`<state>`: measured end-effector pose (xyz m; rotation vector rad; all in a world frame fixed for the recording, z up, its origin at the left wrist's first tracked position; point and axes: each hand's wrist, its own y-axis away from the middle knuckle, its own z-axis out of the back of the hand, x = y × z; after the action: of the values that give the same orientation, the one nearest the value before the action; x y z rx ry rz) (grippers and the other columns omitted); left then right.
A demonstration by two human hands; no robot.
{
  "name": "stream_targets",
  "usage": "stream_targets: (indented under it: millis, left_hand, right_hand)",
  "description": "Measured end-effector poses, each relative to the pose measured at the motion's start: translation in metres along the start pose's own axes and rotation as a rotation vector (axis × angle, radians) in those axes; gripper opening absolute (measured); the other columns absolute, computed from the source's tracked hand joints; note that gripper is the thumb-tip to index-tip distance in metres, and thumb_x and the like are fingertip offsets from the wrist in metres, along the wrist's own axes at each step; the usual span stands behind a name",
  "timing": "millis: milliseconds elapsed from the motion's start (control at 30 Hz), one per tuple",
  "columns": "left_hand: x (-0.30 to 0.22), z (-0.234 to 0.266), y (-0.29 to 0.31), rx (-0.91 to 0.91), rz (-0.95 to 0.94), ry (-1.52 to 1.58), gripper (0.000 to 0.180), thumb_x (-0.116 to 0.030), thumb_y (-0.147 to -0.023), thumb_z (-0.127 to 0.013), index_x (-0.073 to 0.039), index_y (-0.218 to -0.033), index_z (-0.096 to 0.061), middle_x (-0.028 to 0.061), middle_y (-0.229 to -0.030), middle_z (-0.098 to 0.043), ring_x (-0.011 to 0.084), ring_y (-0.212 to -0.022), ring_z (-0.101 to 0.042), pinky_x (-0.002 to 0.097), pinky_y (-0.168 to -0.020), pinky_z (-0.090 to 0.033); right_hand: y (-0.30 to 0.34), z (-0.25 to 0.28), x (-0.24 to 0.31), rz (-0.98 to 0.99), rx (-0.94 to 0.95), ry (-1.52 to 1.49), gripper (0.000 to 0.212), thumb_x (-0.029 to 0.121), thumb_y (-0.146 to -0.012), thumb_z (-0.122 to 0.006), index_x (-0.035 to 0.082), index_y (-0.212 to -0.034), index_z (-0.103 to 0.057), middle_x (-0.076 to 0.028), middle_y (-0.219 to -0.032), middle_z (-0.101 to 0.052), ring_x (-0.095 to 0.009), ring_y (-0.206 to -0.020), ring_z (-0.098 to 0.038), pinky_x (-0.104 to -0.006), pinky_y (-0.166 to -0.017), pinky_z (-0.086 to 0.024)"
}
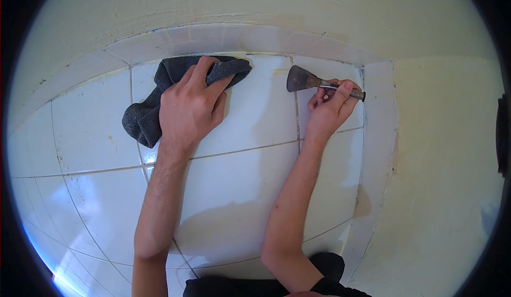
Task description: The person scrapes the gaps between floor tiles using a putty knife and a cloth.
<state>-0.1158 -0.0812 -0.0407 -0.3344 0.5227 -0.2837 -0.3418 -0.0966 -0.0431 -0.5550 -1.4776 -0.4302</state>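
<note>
My left hand (192, 102) grips a dark grey cloth (142, 118) and presses it on the white tiled floor (229, 185), close to the far wall's foot. Part of the cloth is bunched under my fingers, and a loose fold hangs out to the left. Over to the right, my right hand (334, 105) is closed around the thin metal handle of a scraper (302, 78). Its wide, dark blade points left, near a grout line and a yellowish stain (279, 72) on the tile. I cannot tell whether the blade touches the floor.
A tile skirting (223, 37) runs along the far cream wall (266, 4). Another skirting (377, 116) edges the wall on the right, and the two meet in a corner. Small yellowish spots (110, 137) mark the tiles at left. My dark-clothed knees (327, 265) show at the lower edge.
</note>
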Motion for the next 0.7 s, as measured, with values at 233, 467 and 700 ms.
stream_targets:
  millis: [233,467,700]
  left_hand:
    - [0.001,0.0,0.0,-0.01,0.0,-0.012,0.033,-0.004,-0.072,-0.07,-0.014,-0.103,-0.077,0.0058,-0.117,-0.063,0.0253,-0.092,-0.07,0.0374,-0.071,-0.058]
    - [0.0,0.0,0.0,-0.003,-0.003,-0.021,0.034,-0.005,-0.072,-0.07,-0.014,-0.104,-0.077,0.0057,-0.116,-0.063,0.0243,-0.089,-0.07,0.0373,-0.07,-0.058]
    - [-0.001,0.0,0.001,0.002,0.005,-0.016,0.034,-0.005,-0.072,-0.07,-0.015,-0.104,-0.077,0.0055,-0.116,-0.063,0.0243,-0.089,-0.07,0.0371,-0.07,-0.058]
  right_hand:
    - [0.001,-0.002,-0.001,-0.006,-0.014,-0.035,0.028,0.037,-0.11,-0.042,0.009,-0.106,-0.042,-0.003,-0.085,-0.05,-0.007,-0.06,-0.046,-0.0204,-0.042,-0.031]
    - [-0.002,0.002,0.0,-0.019,0.002,-0.016,0.028,0.037,-0.11,-0.042,0.009,-0.104,-0.042,-0.004,-0.083,-0.05,-0.008,-0.057,-0.046,-0.0198,-0.041,-0.031]
    - [-0.005,0.005,0.0,-0.028,0.052,-0.02,0.031,0.038,-0.11,-0.042,0.008,-0.102,-0.042,-0.003,-0.08,-0.049,-0.008,-0.056,-0.045,-0.0213,-0.041,-0.031]
